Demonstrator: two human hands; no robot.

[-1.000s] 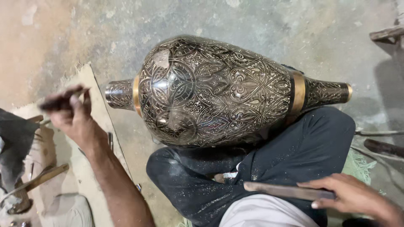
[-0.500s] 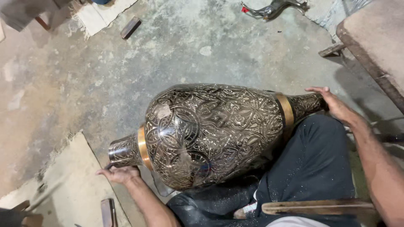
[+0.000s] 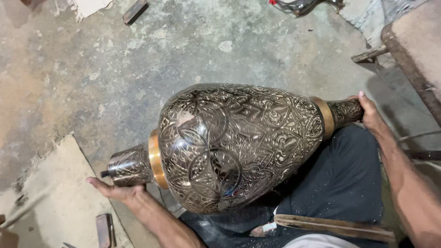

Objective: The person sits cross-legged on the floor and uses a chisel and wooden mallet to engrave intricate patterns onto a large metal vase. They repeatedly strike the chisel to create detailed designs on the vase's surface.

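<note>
Vase (image 3: 239, 147): one; left hand (image 3: 117, 190), right hand (image 3: 372, 117) gripping.

A rough concrete floor (image 3: 138, 82), grey with sandy brown stains and pale chipped patches, fills the view. A flat tan board (image 3: 59, 197) lies on it at lower left. A small wooden block (image 3: 134, 11) sits near the top edge. At upper right, a worn wooden bench (image 3: 415, 50) with a dark edge stands over the floor. Light is soft and even.
</note>
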